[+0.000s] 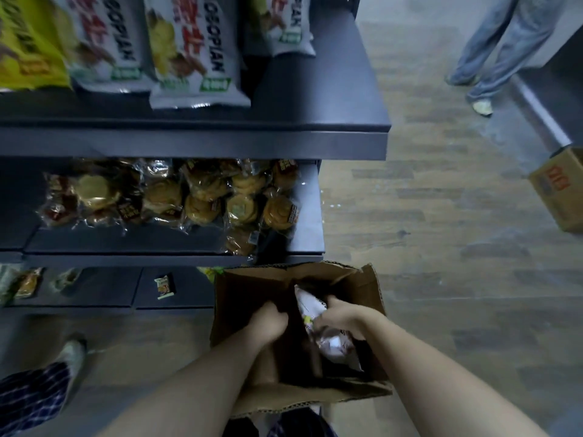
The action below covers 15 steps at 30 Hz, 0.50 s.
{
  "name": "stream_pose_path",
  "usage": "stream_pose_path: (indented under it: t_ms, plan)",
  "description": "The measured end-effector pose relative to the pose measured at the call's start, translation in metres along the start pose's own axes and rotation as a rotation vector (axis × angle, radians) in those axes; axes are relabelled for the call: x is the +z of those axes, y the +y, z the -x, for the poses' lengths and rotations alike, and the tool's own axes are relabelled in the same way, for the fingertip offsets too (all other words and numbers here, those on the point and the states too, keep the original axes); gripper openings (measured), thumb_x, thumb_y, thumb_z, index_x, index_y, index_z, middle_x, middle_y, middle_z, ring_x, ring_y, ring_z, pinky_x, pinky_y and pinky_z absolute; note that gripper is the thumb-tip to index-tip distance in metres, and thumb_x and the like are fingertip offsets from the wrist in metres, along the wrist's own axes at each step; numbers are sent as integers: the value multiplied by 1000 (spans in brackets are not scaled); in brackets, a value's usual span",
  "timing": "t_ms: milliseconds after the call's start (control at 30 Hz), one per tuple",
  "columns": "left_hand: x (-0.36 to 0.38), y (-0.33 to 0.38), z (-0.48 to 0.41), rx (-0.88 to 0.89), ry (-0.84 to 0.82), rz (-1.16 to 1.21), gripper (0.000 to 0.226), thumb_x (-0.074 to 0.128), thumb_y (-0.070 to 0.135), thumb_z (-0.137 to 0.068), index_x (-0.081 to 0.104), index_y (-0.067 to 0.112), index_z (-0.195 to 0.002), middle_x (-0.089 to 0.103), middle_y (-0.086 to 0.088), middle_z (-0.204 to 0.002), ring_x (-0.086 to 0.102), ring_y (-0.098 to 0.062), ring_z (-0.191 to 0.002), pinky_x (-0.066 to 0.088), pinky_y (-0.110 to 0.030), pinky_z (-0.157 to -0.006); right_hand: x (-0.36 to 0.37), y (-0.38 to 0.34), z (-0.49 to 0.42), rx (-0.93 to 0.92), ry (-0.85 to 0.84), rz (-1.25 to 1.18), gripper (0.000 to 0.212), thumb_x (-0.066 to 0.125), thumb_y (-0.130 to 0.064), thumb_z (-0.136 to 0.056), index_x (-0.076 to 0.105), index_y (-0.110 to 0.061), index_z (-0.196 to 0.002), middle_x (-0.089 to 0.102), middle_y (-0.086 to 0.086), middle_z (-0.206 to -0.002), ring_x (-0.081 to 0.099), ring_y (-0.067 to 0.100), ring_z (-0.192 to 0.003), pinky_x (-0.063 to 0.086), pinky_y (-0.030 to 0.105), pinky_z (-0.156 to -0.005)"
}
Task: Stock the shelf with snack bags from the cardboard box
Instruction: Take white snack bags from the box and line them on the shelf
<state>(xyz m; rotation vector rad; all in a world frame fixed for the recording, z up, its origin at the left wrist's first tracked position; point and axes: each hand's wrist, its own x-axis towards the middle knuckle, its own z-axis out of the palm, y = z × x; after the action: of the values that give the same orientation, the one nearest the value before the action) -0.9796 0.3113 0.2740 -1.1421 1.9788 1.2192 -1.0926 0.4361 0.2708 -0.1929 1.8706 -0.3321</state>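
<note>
Snack bag (333,342), white with a little yellow print, sits tilted inside the cardboard box (369,290), and my right hand (339,313) has its fingers wrapped round the middle of it. My left hand (268,320) is down in the same box just beside the bag, knuckles up and fingers curled into the dark; I cannot tell whether it holds anything there. The box stands on the floor (441,247) with its flaps open, its far wall close to the foot of the shelf (220,143). On the top level, white snack bags (195,58) lie side by side, with a yellow bag (28,45) at the left. The level below holds clear-wrapped pastries (195,197), and a small packet (165,286) lies on the lowest one. My shoe (74,351) is at the left. Well apart on the right are another person's legs (498,42) and what looks like a second carton (561,187)
</note>
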Motion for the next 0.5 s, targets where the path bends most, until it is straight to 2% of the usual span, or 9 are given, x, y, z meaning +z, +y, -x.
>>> stream_pose_path:
  t_ms: [67,133,200,267,367,433,500]
  plan:
    - [-13,12,17,13,7,75,43,40,29,-99,55,-5,-120,60,-23,-122,58,-34,-112,45,-35,-92,-11,-7,21,-20,-83,-21,81,69,-22,-69,32,-21,-141,62,9,-113,65,21,-101,54,41,-90]
    - [-24,22,34,-16,-22,203,54,30,46,-99,48,3,-127,59,-17,-119,59,-29,-101,49,-37,-81,-21,-17,43,-28,-174,-81,75,71,-15,-72,37,-27,-138,67,4,-101,68,15,-86,55,38,-84]
    - [-35,30,51,-51,-81,353,60,26,57,-96,41,11,-132,55,-14,-112,59,-25,-89,55,-35,-64,-28,-26,62,-43,-255,-126,67,69,-8,-77,40,-26,-135,67,9,-105,68,18,-85,54,41,-86]
    - [-44,36,62,-79,-164,478,64,28,63,-93,39,14,-133,55,-18,-115,63,-29,-83,57,-34,-55,-33,-36,84,-68,-311,-138,56,66,-4,-81,44,-25,-128,65,11,-111,67,23,-93,52,43,-88]
    - [-59,45,77,-99,-319,615,69,38,67,-88,51,10,-125,59,-20,-118,68,-32,-86,60,-38,-62,-36,-50,114,-139,-348,-114,42,61,-3,-84,51,-29,-115,66,9,-108,67,22,-91,51,46,-91]
    - [-71,49,84,-68,-366,668,68,49,67,-83,60,9,-115,68,-16,-107,71,-28,-84,60,-39,-64,-37,-58,133,-200,-325,-95,49,61,-3,-85,47,-30,-122,64,9,-114,65,25,-96,48,48,-95]
    - [-84,50,92,-6,-385,663,57,57,59,-84,64,8,-109,73,-12,-95,73,-24,-80,59,-36,-62,-39,-64,147,-263,-331,-148,54,62,-6,-87,42,-29,-131,63,8,-113,65,24,-95,50,46,-93]
